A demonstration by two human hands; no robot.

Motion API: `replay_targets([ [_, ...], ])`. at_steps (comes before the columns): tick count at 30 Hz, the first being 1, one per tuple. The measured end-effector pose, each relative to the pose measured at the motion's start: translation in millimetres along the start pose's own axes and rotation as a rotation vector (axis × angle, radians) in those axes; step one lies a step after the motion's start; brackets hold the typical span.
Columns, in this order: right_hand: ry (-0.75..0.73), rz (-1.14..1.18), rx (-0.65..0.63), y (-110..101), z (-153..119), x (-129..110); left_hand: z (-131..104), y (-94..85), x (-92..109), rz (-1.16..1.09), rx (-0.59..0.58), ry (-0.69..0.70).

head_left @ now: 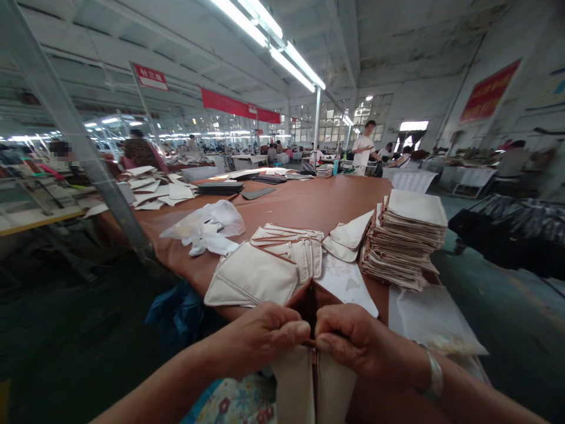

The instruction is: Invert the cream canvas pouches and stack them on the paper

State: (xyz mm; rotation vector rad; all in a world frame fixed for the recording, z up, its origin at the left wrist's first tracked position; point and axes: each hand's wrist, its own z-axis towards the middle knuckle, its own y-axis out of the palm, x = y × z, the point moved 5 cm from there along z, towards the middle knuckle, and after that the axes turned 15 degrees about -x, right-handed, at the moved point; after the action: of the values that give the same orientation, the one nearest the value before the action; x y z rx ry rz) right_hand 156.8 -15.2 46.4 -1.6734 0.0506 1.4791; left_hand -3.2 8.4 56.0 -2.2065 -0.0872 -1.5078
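Close to my body, at the table's near edge, a cream and brown sewn piece (293,386) hangs from both hands. My left hand (267,338) pinches its upper edge from the left. Opposite it, my right hand (353,338) is curled tight on the same edge, thumb facing the left thumb. Between the hands the piece parts into a brown-lined opening, with a seam running down below. Just beyond lie cream sewn panels (256,277) with brown edges, overlapping one another. To the right rises a tall stack of similar cream panels (404,241).
The brown-covered table (326,200) stretches away. A white plastic bag (212,224) lies left, near a slanted metal post (88,129). Loose cream pieces (163,191) and dark sheets (220,187) lie farther back. A person in white (364,150) stands beyond the table.
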Motion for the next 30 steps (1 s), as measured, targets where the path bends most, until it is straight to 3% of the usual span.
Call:
replay_targets([
  [3,-0.003,-0.059,0.019,4.9,-1.4,2.2,7.2,11.4,-3.2,0.029,-0.029,0.007],
  [7,-0.007,-0.104,0.031,8.5,-2.7,1.9,5.8,16.6,-2.6,0.175,0.057,0.067],
  [12,-0.048,0.0,0.067,-13.2,-8.6,-11.6,-6.2,-7.4,-13.2,0.215,-0.068,0.074],
  [15,0.002,0.015,0.031,-36.0,-15.8,-5.0,-15.0,-30.8,-17.0,0.323,-0.022,0.054],
  [17,0.103,-0.002,-0.042,-48.7,-17.9,5.9,-17.8,-36.8,-10.3,0.401,0.05,0.076],
  [19,0.174,-0.074,-0.061,-58.2,-15.1,10.1,-15.7,-31.8,4.5,0.554,0.117,0.102],
  [22,0.071,-0.173,-0.046,-52.6,2.5,-3.9,-5.6,-17.5,32.2,0.781,0.184,0.122],
  [25,-0.07,-0.167,-0.084,-21.4,24.4,-11.3,1.7,-20.4,40.2,0.63,0.106,0.057],
  [28,-0.096,-0.257,0.026,-1.0,33.3,1.9,-9.3,-36.9,20.7,0.344,-0.061,-0.025],
  [29,-0.099,-0.244,0.067,0.2,32.5,7.9,-16.7,-42.1,10.9,0.143,-0.103,-0.006],
  [30,-0.101,-0.202,0.101,-1.3,30.5,13.3,-25.1,-48.4,2.1,0.077,-0.08,0.022],
])
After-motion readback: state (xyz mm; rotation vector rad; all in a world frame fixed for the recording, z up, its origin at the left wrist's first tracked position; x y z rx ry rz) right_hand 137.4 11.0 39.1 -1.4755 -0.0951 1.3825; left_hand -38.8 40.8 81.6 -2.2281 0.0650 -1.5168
